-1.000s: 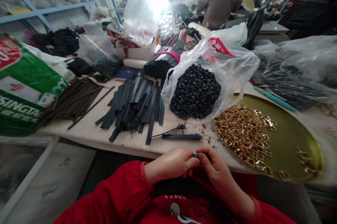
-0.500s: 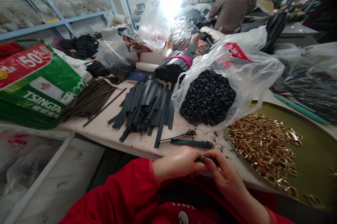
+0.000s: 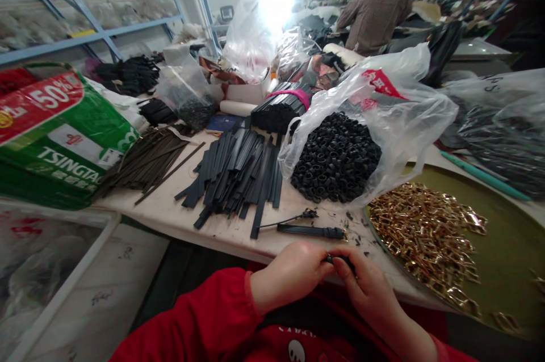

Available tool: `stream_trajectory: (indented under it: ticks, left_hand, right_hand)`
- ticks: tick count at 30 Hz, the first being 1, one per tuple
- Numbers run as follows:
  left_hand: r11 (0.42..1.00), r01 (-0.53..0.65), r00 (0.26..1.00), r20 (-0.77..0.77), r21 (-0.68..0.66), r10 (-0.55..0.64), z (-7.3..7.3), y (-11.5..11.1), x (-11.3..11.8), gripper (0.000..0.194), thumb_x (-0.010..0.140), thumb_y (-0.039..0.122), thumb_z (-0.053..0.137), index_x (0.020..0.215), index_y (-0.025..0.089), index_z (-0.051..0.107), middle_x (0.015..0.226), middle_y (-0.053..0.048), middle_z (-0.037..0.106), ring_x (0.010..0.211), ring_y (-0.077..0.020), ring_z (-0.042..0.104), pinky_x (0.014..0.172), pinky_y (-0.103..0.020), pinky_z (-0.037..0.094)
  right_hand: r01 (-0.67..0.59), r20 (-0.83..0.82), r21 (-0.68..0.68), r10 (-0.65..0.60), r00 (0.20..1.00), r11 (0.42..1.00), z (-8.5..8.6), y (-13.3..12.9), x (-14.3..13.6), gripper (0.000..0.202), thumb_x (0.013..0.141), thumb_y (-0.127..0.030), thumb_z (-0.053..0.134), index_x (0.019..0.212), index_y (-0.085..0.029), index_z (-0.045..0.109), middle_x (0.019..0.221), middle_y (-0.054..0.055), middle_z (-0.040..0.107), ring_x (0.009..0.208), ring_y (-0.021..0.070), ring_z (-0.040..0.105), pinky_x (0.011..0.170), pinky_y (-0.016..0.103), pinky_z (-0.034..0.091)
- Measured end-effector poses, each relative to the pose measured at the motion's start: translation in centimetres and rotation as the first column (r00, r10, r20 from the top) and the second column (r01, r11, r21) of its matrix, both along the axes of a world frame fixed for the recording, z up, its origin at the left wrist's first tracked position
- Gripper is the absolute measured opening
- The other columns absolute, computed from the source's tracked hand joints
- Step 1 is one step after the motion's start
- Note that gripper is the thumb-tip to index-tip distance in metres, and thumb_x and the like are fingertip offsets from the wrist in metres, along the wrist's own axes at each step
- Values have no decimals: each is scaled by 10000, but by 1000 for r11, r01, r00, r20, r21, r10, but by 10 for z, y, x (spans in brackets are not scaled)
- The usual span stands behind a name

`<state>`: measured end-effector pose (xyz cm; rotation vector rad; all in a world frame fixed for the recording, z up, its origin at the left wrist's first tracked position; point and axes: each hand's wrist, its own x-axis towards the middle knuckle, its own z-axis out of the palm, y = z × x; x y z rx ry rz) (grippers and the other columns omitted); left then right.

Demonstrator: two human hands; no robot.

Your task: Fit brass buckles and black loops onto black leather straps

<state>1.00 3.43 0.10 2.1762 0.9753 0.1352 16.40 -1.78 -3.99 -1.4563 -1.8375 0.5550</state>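
Both hands meet at the table's front edge. My left hand (image 3: 298, 274) has its fingers closed on one end of a small black strip (image 3: 344, 261), most of which is hidden. My right hand (image 3: 364, 280) pinches the same strip between thumb and fingers. Just beyond them lies a black strap (image 3: 313, 231) with a gold-coloured end, beside a thin dark tool (image 3: 289, 219). A pile of flat black strips (image 3: 238, 172) is further left. An open plastic bag (image 3: 415, 106) holds many small black loops (image 3: 336, 158).
A round olive tray (image 3: 506, 237) with gold buckles (image 3: 426, 237) is at the right. A green and red bag (image 3: 55, 146) and brown strips (image 3: 149, 160) occupy the left. A person (image 3: 378, 7) is at the back.
My left hand and sleeve have shifted slightly right, closer to my right hand. Both hands still hold the black strip.
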Motion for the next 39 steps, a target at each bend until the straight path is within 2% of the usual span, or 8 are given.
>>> stream_trajectory:
  ticks: [6,10,13,18,23,31,35,39]
  left_hand:
    - [999,34,998,-46,39,-32,7,21,-18,326,865,413,425,912,180,648,855,-39,676,774,-167,614,663,-226,428]
    - [862,-297,868,-261,411,423,3,57,-54,348,895,414,357,928,164,598,929,-81,638,848,-172,600,763,-258,427]
    - [779,-338,733,-371,528,570,-9,72,-67,250,848,324,484,982,123,549,927,-115,618,847,-211,610,712,-276,449]
    - [755,-364,718,-351,546,601,-24,73,-65,303,829,255,505,1079,85,484,981,-149,592,903,-236,608,725,-286,461]
    - [749,-402,723,-320,528,613,-25,75,-65,184,805,261,520,895,103,548,920,-128,602,866,-235,621,718,-278,467]
    - [615,-542,719,-64,573,692,-19,82,-72,353,828,104,364,1177,109,417,1075,-135,598,888,-204,620,725,-275,455]
    - [775,-471,829,-88,421,552,0,68,-62,289,880,229,340,1130,149,461,921,-95,644,802,-205,628,648,-270,440]
    - [940,-319,947,-10,-118,320,6,42,-41,292,900,365,273,795,186,478,523,26,534,457,-123,528,467,-209,379]
  right_hand:
    - [62,-13,-62,-63,998,996,-4,13,-1,269,896,-351,347,973,-194,552,870,55,663,787,186,621,659,282,469]
    - [188,152,-1,-185,971,982,-13,51,2,292,884,-356,367,847,-172,590,812,80,640,774,224,579,699,337,427]
    - [221,285,53,-227,931,974,-22,72,1,293,884,-303,372,789,-169,614,784,88,623,775,228,555,717,342,405]
    - [233,273,99,-251,928,967,-23,72,12,250,874,-298,414,934,-157,611,920,97,622,878,222,551,789,333,409]
    - [283,338,139,-314,887,949,-4,79,41,228,848,-211,436,990,-119,589,956,110,610,899,212,556,809,307,404]
    - [350,723,46,-273,634,936,7,119,42,185,817,-312,530,819,-148,614,817,104,618,767,229,586,647,315,367]
    - [289,705,26,-222,673,957,1,124,41,86,779,-230,563,781,-149,591,830,101,603,769,226,577,640,316,362]
    - [280,240,-143,-241,941,949,4,112,46,113,767,-236,559,680,-166,548,725,53,576,707,182,549,637,299,391]
